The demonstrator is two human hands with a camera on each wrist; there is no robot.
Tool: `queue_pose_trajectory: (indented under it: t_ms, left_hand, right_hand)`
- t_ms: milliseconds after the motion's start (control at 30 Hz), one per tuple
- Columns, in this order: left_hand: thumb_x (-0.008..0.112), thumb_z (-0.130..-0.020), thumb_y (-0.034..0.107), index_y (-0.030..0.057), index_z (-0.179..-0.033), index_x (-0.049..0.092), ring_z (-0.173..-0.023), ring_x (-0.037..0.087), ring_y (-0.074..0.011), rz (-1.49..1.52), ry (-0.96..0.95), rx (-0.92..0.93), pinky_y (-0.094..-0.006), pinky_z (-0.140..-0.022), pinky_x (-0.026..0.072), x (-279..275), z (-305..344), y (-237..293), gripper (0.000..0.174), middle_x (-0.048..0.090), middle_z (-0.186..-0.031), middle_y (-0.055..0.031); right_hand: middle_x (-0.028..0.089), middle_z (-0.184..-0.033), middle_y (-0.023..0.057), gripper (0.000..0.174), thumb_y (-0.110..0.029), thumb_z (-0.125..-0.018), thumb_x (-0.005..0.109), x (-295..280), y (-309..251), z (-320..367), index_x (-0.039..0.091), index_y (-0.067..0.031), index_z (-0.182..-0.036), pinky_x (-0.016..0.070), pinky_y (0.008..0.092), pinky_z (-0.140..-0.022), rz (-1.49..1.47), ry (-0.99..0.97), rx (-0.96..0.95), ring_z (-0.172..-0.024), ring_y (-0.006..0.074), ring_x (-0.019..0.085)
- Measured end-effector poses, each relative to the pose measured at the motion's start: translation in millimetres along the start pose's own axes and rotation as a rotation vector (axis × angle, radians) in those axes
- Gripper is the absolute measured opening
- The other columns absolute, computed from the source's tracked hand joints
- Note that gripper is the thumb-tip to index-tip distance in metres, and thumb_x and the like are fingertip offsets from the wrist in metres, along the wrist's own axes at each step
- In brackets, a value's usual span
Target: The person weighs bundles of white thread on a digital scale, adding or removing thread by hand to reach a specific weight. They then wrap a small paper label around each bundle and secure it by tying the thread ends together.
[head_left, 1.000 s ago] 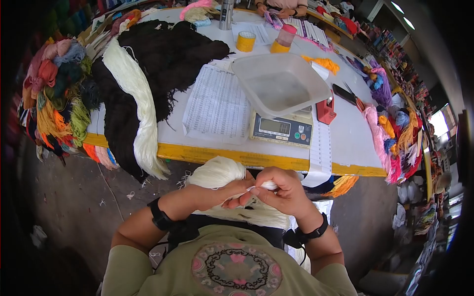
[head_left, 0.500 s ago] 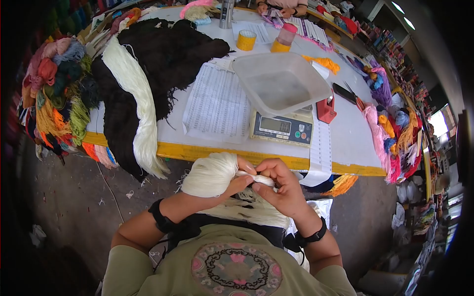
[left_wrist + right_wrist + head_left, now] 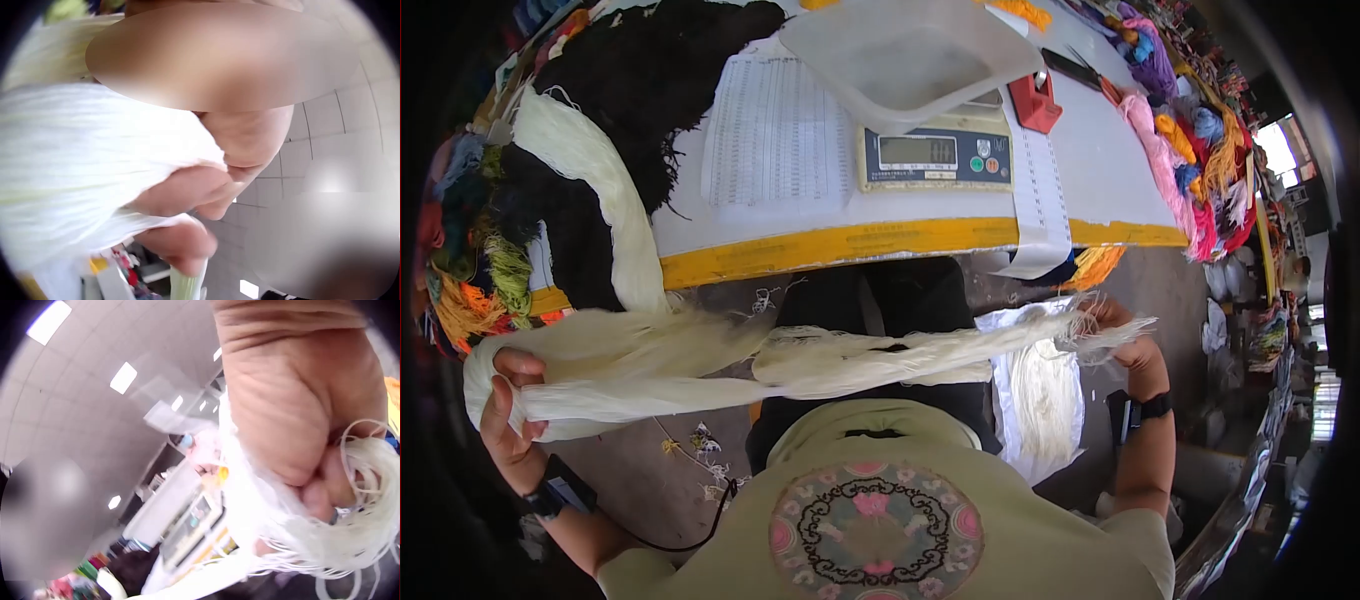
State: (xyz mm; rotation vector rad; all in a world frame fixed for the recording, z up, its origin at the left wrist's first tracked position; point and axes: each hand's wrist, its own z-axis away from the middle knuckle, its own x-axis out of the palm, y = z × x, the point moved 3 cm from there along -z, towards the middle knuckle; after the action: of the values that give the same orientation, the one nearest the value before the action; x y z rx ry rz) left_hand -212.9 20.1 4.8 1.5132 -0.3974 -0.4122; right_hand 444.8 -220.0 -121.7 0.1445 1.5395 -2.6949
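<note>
A long skein of off-white yarn point(image 3: 880, 362) stretches sideways in front of my body, above my lap. My left hand point(image 3: 512, 400) grips its looped end at the far left, with yarn wrapped over the fingers. In the left wrist view the white yarn point(image 3: 94, 156) runs between curled fingers point(image 3: 181, 190). At the right end, my right hand point(image 3: 1122, 330) holds the skein where strands fray loose. The right wrist view shows fingers point(image 3: 319, 497) curled into a tangle of white loops point(image 3: 369, 519).
Ahead is a table with a yellow edge point(image 3: 840, 240), bearing a digital scale point(image 3: 940, 155) under a plastic tray point(image 3: 910, 55), a printed sheet point(image 3: 775, 130) and a red holder point(image 3: 1035, 102). Black yarn point(image 3: 640, 80) and another white hank point(image 3: 580, 160) lie left. More white yarn point(image 3: 1040, 400) is by my right side.
My hands were together in front of me, working at bunched white yarn. They have spread far apart left and right, drawing the skein out lengthwise. The head view has tilted down.
</note>
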Motion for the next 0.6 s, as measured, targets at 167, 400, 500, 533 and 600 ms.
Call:
queue_pose_trajectory:
  t_ms: [167, 400, 500, 533, 600]
  left_hand:
    - [0.054, -0.096, 0.028, 0.0009, -0.116, 0.059, -0.068, 0.056, -0.0027, -0.484, 0.485, -0.086, -0.0156, -0.048, 0.0308, 2, -7, -5, 0.034, 0.069, -0.098, -0.0045]
    - [0.047, -0.079, 0.077, -0.0064, -0.137, 0.039, -0.12, 0.053, -0.0231, 0.066, 0.017, 0.274, -0.0331, -0.098, 0.0396, 142, -74, 18, 0.102, 0.055, -0.129, -0.0207]
    - [0.051, -0.063, 0.087, -0.0054, -0.144, 0.028, -0.135, 0.037, -0.0279, 0.046, -0.217, 0.258, -0.0387, -0.109, 0.0273, 176, -85, 46, 0.125, 0.039, -0.145, -0.0221]
    - [0.056, -0.064, 0.084, -0.0032, -0.146, 0.026, -0.138, 0.033, -0.028, 0.058, -0.304, 0.276, -0.0408, -0.111, 0.0242, 179, -88, 46, 0.123, 0.034, -0.148, -0.0204]
    - [0.06, -0.069, 0.077, -0.0059, -0.145, 0.027, -0.135, 0.036, -0.0252, 0.062, -0.33, 0.328, -0.0372, -0.11, 0.0274, 183, -91, 38, 0.117, 0.032, -0.151, -0.0191]
  right_hand:
    - [0.062, -0.108, 0.0093, 0.029, -0.014, -0.076, 0.073, 30, 6, -1, 0.066, -0.0122, -0.105, 0.0421, 0.039, -0.094, 1.469, -0.068, 0.434, -0.109, 0.0314, 0.056]
    - [0.056, -0.108, 0.009, 0.032, -0.002, -0.078, 0.073, 197, -163, -73, 0.059, -0.0063, -0.106, 0.0526, 0.0319, -0.074, 0.534, -0.024, -0.845, -0.087, 0.0213, 0.063]
    - [0.054, -0.108, 0.0076, 0.032, -0.009, -0.08, 0.074, 262, -216, -75, 0.058, -0.0062, -0.107, 0.0515, 0.0284, -0.068, 0.219, -0.197, -0.843, -0.078, 0.0159, 0.062]
    - [0.054, -0.108, 0.0073, 0.031, -0.011, -0.081, 0.074, 275, -226, -76, 0.058, -0.0059, -0.107, 0.0505, 0.0282, -0.067, 0.149, -0.245, -0.822, -0.076, 0.0153, 0.061]
    - [0.054, -0.106, 0.0069, 0.028, -0.012, -0.083, 0.073, 293, -234, -78, 0.058, -0.006, -0.106, 0.049, 0.0276, -0.066, 0.142, -0.305, -0.823, -0.074, 0.0142, 0.059]
